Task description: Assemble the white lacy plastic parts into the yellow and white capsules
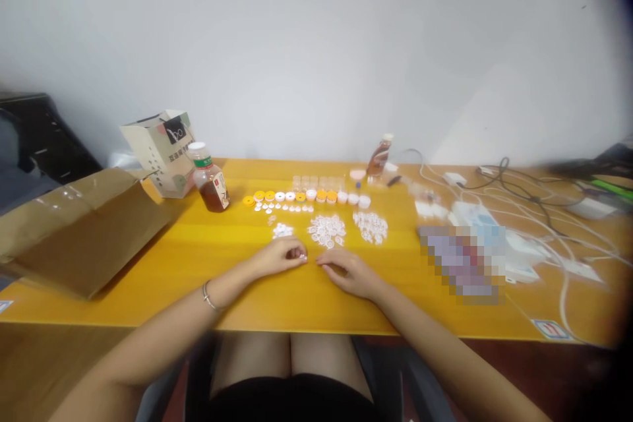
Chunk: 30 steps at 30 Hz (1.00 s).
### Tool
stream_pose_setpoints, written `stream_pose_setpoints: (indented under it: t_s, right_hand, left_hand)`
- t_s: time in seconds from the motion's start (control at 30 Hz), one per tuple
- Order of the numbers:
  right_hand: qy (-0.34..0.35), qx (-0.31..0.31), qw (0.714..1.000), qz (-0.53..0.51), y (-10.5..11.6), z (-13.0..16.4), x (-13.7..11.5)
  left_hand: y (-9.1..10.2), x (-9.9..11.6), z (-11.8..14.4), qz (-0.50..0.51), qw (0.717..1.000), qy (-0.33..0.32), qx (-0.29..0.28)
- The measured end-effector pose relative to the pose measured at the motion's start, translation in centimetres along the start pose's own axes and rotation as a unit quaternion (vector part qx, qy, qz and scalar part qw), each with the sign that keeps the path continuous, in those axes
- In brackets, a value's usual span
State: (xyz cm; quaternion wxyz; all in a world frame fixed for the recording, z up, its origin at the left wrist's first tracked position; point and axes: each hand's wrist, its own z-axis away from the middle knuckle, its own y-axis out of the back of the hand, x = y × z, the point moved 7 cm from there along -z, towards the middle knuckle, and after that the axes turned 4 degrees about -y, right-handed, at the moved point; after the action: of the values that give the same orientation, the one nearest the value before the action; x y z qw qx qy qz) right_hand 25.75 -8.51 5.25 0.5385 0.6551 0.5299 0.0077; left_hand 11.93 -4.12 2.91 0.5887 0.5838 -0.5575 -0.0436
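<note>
My left hand (281, 256) rests on the yellow table (198, 264) with its fingers curled around some small white pieces (298, 254). My right hand (349, 271) lies next to it, fingertips pinched together and almost touching the left; whether it holds a piece I cannot tell. Just beyond the hands lie three heaps of small white pieces (327, 229), (370, 226), (282, 231). Behind them runs a row of yellow and white round caps (306, 196), with small clear containers (319, 182) further back.
A bottle of brown liquid (210, 178) and a paper gift bag (161, 151) stand at the back left. A brown paper bag (84, 227) lies on the left. Another bottle (380, 155) stands at the back centre. White cables and chargers (524, 211) cover the right.
</note>
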Motion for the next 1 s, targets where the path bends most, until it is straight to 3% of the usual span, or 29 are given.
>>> stream_pose_setpoints:
  t_s: [0.17, 0.27, 0.4, 0.47, 0.57, 0.77, 1.0]
  right_hand:
    - [-0.026, 0.013, 1.0, 0.003, 0.2, 0.1, 0.4]
    - [-0.052, 0.031, 0.998, 0.009, 0.6, -0.3, 1.0]
    - [-0.061, 0.038, 0.997, 0.023, 1.9, -2.6, 1.2]
    - [-0.065, 0.039, 0.997, 0.026, 2.6, -4.0, 1.3]
    - [-0.075, 0.045, 0.996, 0.026, 3.2, -5.5, 1.6]
    - [-0.106, 0.062, 0.992, 0.034, 3.6, -5.2, 3.3]
    - [-0.153, 0.109, 0.981, 0.046, 5.7, -4.3, 5.2]
  left_hand:
    - [-0.1, 0.2, 0.2, 0.018, 1.0, 0.003, 0.006]
    - [1.1, 1.0, 0.2, 0.017, 1.0, -0.001, 0.021]
    - [5.5, 1.1, 0.1, -0.032, 0.995, 0.0, 0.093]
    - [8.1, -0.1, 0.2, -0.078, 0.988, 0.028, 0.134]
    - [10.2, -2.5, 0.2, -0.107, 0.983, 0.046, 0.141]
    - [10.3, -6.5, 1.1, -0.15, 0.979, 0.054, 0.127]
    - [10.4, -8.7, 1.9, -0.22, 0.96, 0.073, 0.157]
